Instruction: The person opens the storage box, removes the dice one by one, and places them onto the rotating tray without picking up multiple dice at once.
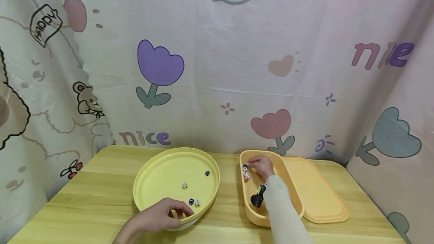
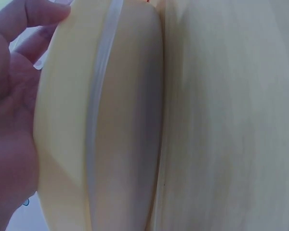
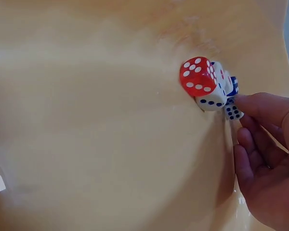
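My left hand [image 1: 164, 214] rests at the near rim of a round yellow tray [image 1: 159, 168], fingers loosely bent over the edge. In the left wrist view its fingertips partly disappear behind the tray's wall [image 2: 62, 120]. Inside the tray lie a dark blue die [image 1: 207, 173], a white die [image 1: 184, 185], and a blue die [image 1: 191, 201] beside a white die [image 1: 197, 203]. My right hand [image 1: 262, 166] reaches into an orange rectangular bin [image 1: 252, 219]. Its thumb and fingertips pinch a white die with blue dots [image 3: 233, 112], against a cluster with a larger red die [image 3: 198, 76] and white die [image 3: 212, 102].
An orange lid [image 1: 318, 191] lies flat on the wooden table [image 1: 84, 199], against the bin's right side. A black wrist camera [image 1: 257, 199] sits over the bin on the right sleeve [image 1: 285, 210]. Behind the table hangs a printed curtain [image 1: 210, 67].
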The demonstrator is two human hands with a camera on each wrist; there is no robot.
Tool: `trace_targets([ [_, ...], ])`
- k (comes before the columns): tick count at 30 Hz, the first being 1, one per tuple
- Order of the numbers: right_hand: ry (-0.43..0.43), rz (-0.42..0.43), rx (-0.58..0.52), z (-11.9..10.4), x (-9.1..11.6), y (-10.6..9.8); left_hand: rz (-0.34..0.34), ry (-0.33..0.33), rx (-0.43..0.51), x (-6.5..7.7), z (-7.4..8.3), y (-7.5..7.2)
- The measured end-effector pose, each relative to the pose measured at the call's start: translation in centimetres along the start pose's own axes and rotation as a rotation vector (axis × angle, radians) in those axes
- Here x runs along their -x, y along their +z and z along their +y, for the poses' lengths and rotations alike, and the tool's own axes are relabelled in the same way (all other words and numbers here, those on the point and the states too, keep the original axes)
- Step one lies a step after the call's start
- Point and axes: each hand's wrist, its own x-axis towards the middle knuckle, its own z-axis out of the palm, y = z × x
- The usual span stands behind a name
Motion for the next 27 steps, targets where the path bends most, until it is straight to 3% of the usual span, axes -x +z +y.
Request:
trace_targets([
  [6,-0.067,-0.054,0.111,0.0,0.1,-0.4,-0.004,0.002,0.000,-0.1,0.0,0.0],
  [27,-0.089,-0.112,0.098,1.1,-0.3,-0.1,-0.005,0.011,0.007,-0.1,0.0,0.0],
])
